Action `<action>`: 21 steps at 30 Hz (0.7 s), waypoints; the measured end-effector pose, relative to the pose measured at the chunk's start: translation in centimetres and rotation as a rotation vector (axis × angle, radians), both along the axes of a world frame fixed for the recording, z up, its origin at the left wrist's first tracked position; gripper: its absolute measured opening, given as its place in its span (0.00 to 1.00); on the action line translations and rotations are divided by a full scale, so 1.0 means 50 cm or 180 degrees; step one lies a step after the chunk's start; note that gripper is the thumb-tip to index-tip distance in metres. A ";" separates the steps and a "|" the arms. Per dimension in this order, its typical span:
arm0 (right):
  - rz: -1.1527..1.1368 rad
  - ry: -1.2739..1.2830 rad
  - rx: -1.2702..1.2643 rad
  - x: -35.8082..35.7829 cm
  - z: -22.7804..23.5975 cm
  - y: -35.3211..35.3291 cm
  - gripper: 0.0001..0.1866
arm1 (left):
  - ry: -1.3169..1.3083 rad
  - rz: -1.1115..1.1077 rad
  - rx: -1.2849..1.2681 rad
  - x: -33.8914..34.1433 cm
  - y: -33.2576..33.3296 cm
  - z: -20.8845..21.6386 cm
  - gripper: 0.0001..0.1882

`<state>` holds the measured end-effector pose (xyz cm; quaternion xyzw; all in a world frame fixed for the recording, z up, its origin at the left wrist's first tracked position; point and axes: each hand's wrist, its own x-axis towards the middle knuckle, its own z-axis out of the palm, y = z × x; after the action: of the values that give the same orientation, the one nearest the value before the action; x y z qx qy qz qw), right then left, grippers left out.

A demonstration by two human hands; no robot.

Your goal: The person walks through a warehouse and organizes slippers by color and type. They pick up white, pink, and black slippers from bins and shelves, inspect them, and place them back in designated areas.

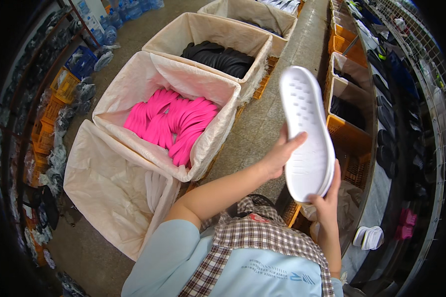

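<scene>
A white shoe sole (pixel 307 123) is held up in front of the body, its dimpled end pointing away; the left hand (pixel 281 156) grips its left edge, thumb lying flat on the upper face and fingers partly closed behind; the right hand (pixel 327 205) holds the near end, thumb hooked over the rim and fingers along the right side, parted only by the sole's thickness; the right edge looks doubled, though whether a second sole lies beneath I cannot tell.

A loose pinch at the near end could let the sole slip to the floor (pixel 245 143); if there are two layers, uneven pressure might slide one off the other; pressing thumbs could also smudge the pale face.

Left of the body stand cloth-lined bins: the near bin (pixel 99 173) with white strips (pixel 154 190), then the pink-strip bin (pixel 129 81) and the black-strip bin (pixel 166 39); they crowd the left elbow; on the right, the long surface (pixel 364 208), bearing small white soles (pixel 369 237) and dark soles (pixel 386 153), hems in the right arm, with an orange crate (pixel 349 131) beside it.
</scene>
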<state>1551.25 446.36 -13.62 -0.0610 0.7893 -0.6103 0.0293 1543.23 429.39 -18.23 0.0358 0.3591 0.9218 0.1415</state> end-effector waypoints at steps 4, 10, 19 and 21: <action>0.0669 0.0321 0.0043 -0.041 0.008 -0.025 0.46 | -0.0859 -0.0074 0.1135 0.023 -0.043 -0.017 0.31; 0.0589 0.0926 0.1356 -0.096 0.028 -0.034 0.21 | -0.1415 -0.0339 0.0808 0.083 -0.029 -0.035 0.30; 0.0445 0.0996 0.1166 -0.090 0.004 -0.033 0.19 | -0.1998 -0.1134 0.1485 0.123 -0.006 -0.107 0.23; 0.0447 0.1014 0.1210 -0.089 0.005 -0.029 0.19 | -0.1977 -0.1147 0.1492 0.126 -0.002 -0.103 0.22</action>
<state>1546.80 444.91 -13.38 -0.2043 0.8783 -0.4302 -0.0422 1549.51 429.31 -23.40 -0.1502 0.0681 0.9060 0.3898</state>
